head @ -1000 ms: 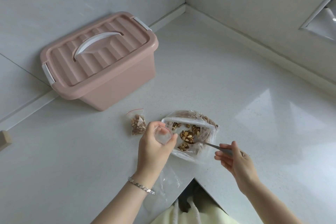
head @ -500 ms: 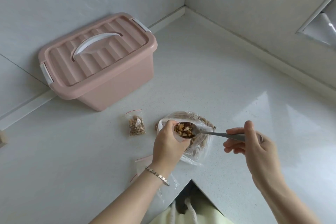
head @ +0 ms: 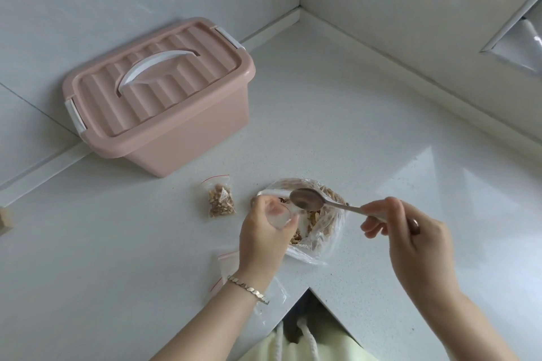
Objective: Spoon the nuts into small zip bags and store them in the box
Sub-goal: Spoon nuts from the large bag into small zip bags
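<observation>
My left hand [head: 265, 234] holds a small clear zip bag [head: 280, 215] upright with its mouth held open, just left of the large bag of nuts [head: 319, 223]. My right hand [head: 410, 231] grips the handle of a metal spoon [head: 306, 199]. The spoon's bowl looks empty and hovers over the small bag's mouth and the large bag. One filled small zip bag [head: 220, 199] with a red seal lies flat on the counter to the left. The pink box [head: 164, 97] stands at the back left with its lid shut and white handle folded down.
Several empty zip bags [head: 225, 269] lie under my left wrist near the counter's notched front edge [head: 308, 290]. Walls meet in a corner behind the box. A small wooden block [head: 4, 218] sits at the far left edge.
The spoon scooped nuts from the large bag, carried them to the small bag in my left hand, and now shows an empty bowl. My right hand rose and shifted right.
</observation>
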